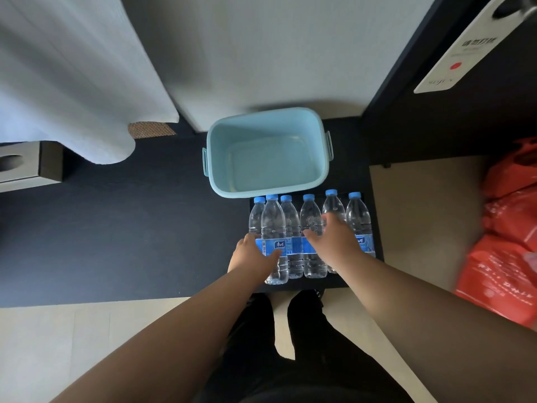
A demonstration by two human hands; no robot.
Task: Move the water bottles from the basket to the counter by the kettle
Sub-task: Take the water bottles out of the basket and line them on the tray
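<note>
Several clear water bottles (359,219) with blue caps and blue labels stand upright in a row on a black tray (290,286) on the dark counter. Just behind them sits the light blue plastic basket (220,158), with nothing inside it. My left hand (251,253) grips the second bottle from the left (273,219) at its label. My right hand (334,242) lies over the fourth and fifth bottles, thumb across the fourth bottle's (310,213) front and fingers curled at its right side. The fifth bottle's lower body is hidden by this hand. No kettle is in view.
A dark counter top (130,228) stretches to the left, with a grey tissue box (26,164) at its far left and a white curtain (72,82) above it. Red plastic bags (508,242) lie on the floor at right. A dark door with a white hanging sign (459,59) stands at the upper right.
</note>
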